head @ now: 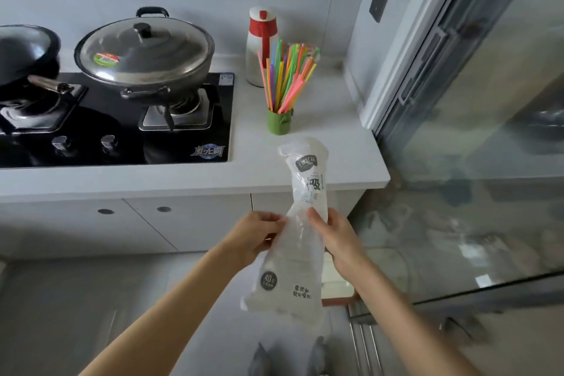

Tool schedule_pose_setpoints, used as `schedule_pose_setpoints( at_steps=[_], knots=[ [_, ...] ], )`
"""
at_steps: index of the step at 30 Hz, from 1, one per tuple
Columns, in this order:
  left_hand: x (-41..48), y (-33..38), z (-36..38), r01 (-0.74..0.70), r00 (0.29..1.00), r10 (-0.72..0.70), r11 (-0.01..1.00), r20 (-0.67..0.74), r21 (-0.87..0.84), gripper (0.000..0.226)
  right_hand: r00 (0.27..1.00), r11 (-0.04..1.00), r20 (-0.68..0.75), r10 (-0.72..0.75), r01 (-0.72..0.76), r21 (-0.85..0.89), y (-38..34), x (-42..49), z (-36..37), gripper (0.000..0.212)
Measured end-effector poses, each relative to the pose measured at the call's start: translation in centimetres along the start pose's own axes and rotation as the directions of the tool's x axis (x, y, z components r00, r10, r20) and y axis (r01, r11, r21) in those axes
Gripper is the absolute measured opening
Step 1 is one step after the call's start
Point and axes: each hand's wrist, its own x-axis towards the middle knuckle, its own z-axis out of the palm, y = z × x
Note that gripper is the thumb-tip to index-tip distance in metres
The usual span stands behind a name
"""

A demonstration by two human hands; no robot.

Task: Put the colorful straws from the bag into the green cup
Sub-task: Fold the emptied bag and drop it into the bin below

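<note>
Straws (287, 76) upright in green cup (279, 122)

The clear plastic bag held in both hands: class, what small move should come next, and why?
Probably lay the clear printed plastic bag down on the white countertop. It looks empty and limp between the left hand and right hand, while the colorful straws already stand in the small green cup, so nothing seems left to transfer.
</note>
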Motion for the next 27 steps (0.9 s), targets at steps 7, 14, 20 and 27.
schedule_pose_setpoints(
  at_steps=[7, 14, 20, 27],
  knots=[
    [1.6, -2.0, 3.3, 0.058, 0.997, -0.057, 0.998, -0.060, 0.020, 0.009, 0.994, 0.992, 0.028, 0.109, -0.110, 0.067, 1.6, 1.1, -4.6, 0.022],
    [6.0, -5.2, 7.7, 0.108, 0.934, -0.121, 0.992, -0.336, -0.059, 0.008, 0.982, 0.986, -0.087, 0.166, -0.165, 0.023, 5.3, 5.0, -12.3, 0.018],
    [8.9, -9.2, 7.6, 0.188, 0.938, -0.218, 0.973, -0.271, -0.134, 0.024, 0.981, 0.985, 0.091, 0.171, -0.170, -0.017, 8.9, 7.5, -13.7, 0.024],
    [12.8, -14.6, 6.6, 0.245, 0.945, -0.303, 0.904, -0.122, -0.350, 0.029, 0.843, 0.833, 0.242, 0.481, -0.525, 0.173, 15.1, 10.9, -14.1, 0.026]
  ],
)
